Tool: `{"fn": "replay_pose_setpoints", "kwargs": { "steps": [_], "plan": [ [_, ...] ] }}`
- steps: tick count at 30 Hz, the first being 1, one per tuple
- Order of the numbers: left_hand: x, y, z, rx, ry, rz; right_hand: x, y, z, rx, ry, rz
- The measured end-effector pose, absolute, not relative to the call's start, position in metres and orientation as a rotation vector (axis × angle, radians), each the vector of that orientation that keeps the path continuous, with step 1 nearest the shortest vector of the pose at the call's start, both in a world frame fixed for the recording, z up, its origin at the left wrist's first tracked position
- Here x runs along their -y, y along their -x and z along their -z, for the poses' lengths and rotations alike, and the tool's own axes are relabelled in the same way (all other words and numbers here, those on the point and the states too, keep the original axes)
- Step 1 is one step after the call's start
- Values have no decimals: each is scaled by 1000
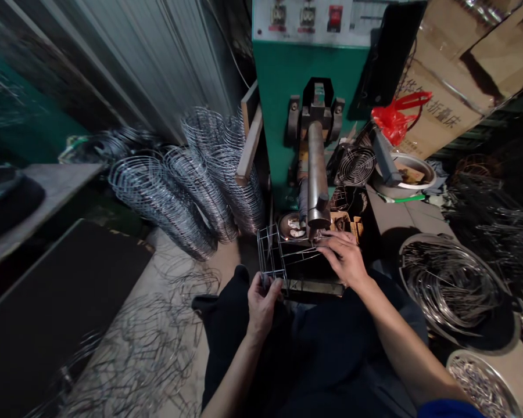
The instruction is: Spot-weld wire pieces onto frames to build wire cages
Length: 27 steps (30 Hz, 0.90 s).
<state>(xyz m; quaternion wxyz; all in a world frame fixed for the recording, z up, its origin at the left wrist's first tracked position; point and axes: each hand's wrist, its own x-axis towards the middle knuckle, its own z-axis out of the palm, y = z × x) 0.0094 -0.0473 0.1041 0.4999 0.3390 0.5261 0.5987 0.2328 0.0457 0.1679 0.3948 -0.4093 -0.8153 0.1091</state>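
My left hand [262, 302] is closed around the lower corner of a wire rack [273, 271], a small grid of thin metal rods standing partly upright. My right hand [344, 258] pinches the rack's long rods at their right end, just under the electrode arm [317, 180] of a green spot welder [283, 122]. The fingertips are close beside the lower tip of that arm, and the exact contact point is hidden by them. A round dish [293, 225] with white bits in it lies behind the rods.
Tall stacks of wire rings [165, 203] lean on the left, with loose wire pieces [148, 342] over the floor. On the right are a tub of wire hoops [451, 284], a bowl of small metal parts [479, 386], a metal basin [427, 174], a red bag [394, 122] and cardboard boxes [444, 87].
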Motion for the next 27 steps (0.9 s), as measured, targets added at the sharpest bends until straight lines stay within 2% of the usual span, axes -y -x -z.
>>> {"fn": "replay_pose_setpoints", "kwargs": {
  "steps": [17,22,27],
  "plan": [
    [6,6,-106,-1194,-834,-1453,-60,-231,-169,1905,1144,-319],
    [17,4,-114,-1225,-835,-1424,-33,-245,-164,1583,1226,-535],
    [45,26,-130,-1258,-869,-1441,15,-297,-139,1568,1542,-484]
  ]
}}
